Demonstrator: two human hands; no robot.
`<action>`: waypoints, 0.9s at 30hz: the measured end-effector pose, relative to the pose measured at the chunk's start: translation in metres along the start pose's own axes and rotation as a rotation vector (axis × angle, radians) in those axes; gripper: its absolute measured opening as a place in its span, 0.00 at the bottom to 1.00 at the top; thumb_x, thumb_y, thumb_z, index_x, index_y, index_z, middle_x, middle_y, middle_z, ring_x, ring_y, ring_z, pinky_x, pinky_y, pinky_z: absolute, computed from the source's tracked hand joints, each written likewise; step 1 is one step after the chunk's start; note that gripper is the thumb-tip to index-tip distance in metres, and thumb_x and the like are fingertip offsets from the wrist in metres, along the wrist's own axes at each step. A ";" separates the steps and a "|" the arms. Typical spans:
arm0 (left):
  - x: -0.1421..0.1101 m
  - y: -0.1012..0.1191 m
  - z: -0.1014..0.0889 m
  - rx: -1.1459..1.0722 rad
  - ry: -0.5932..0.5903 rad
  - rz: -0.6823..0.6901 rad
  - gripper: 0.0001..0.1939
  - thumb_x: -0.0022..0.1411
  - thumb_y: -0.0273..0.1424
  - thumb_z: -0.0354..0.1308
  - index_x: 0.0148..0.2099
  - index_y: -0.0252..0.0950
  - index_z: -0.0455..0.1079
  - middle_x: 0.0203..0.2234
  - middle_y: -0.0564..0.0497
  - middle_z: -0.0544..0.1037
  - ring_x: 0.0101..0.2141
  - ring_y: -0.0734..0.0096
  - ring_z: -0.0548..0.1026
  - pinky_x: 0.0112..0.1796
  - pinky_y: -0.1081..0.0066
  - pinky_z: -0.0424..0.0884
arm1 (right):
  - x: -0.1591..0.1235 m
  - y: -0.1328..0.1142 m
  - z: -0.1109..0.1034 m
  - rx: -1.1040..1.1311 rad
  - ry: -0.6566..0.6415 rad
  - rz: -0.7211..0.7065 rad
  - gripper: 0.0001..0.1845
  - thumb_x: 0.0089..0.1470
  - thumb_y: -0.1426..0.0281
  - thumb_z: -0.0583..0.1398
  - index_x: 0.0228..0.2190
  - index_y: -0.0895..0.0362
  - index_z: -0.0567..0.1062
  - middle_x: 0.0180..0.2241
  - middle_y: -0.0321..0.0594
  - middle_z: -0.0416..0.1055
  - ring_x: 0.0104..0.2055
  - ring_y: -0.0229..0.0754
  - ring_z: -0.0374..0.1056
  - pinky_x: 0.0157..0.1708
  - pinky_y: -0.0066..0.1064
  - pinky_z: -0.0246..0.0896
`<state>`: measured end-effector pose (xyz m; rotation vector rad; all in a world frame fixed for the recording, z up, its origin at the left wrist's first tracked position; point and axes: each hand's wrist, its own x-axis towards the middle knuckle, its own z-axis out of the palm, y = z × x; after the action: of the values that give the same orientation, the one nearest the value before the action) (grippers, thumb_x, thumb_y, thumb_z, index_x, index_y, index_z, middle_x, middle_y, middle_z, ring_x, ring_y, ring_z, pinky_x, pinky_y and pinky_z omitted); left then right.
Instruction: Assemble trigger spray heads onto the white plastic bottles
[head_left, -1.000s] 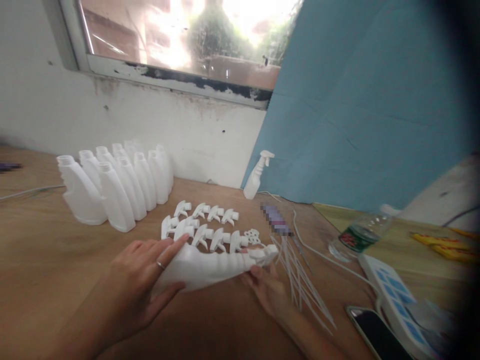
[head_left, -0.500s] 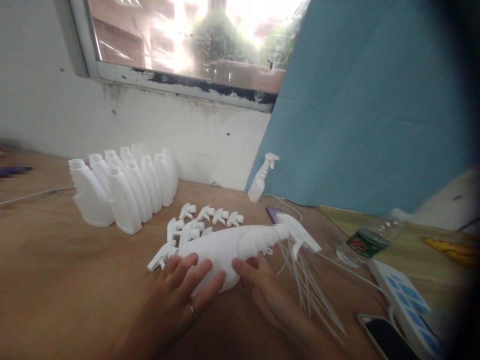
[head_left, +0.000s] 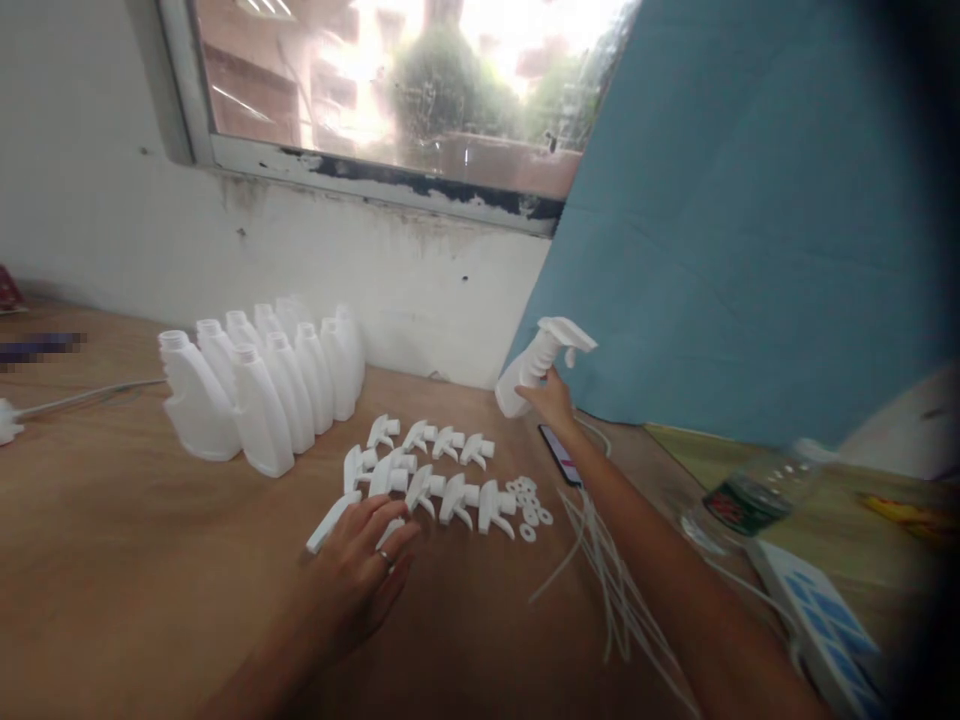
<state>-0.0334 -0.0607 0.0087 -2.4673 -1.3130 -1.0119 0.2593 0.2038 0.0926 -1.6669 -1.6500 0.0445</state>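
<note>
My right hand (head_left: 551,397) reaches to the back of the wooden table and is closed round the neck of a white spray bottle (head_left: 534,367) with its trigger head on, standing against the blue board (head_left: 750,250). My left hand (head_left: 367,560), with a ring on one finger, lies palm down near the front. Its fingers are curled over a loose white trigger head (head_left: 328,522). Just beyond it lie two rows of trigger heads (head_left: 442,470), a small heap of white washers (head_left: 529,502) and a bundle of thin dip tubes (head_left: 600,570).
Several open-necked white bottles (head_left: 255,400) stand in a cluster at the back left. A phone (head_left: 561,455) lies under my right forearm. A clear water bottle (head_left: 757,490) and a power strip (head_left: 817,610) are at the right; a cable (head_left: 82,395) runs off left.
Both hands held the assembled bottle low over the table; my right hand has carried it to the back by the blue board, and my left hand has dropped onto a loose trigger head.
</note>
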 end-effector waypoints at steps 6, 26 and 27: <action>0.003 -0.007 -0.008 -0.027 -0.004 -0.031 0.16 0.63 0.22 0.51 0.52 0.37 0.66 0.49 0.43 0.70 0.52 0.58 0.66 0.51 0.56 0.67 | 0.019 -0.003 0.030 -0.109 -0.048 0.070 0.32 0.46 0.69 0.63 0.51 0.62 0.60 0.45 0.53 0.73 0.45 0.53 0.72 0.41 0.36 0.65; 0.003 -0.044 -0.009 0.060 0.029 -0.045 0.12 0.60 0.26 0.57 0.47 0.39 0.70 0.45 0.45 0.75 0.50 0.59 0.70 0.47 0.63 0.72 | 0.058 -0.003 0.078 -0.288 -0.107 0.118 0.30 0.51 0.65 0.62 0.53 0.64 0.60 0.46 0.57 0.72 0.48 0.54 0.71 0.42 0.36 0.64; 0.003 -0.046 -0.009 0.064 0.015 -0.039 0.12 0.60 0.26 0.57 0.47 0.39 0.70 0.45 0.46 0.75 0.50 0.59 0.70 0.47 0.63 0.72 | 0.057 -0.003 0.077 -0.281 -0.104 0.110 0.33 0.51 0.65 0.63 0.54 0.65 0.59 0.46 0.59 0.72 0.48 0.55 0.71 0.42 0.37 0.64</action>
<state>-0.0725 -0.0353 0.0105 -2.3919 -1.3716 -0.9787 0.2254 0.2902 0.0682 -1.9961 -1.7014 -0.0503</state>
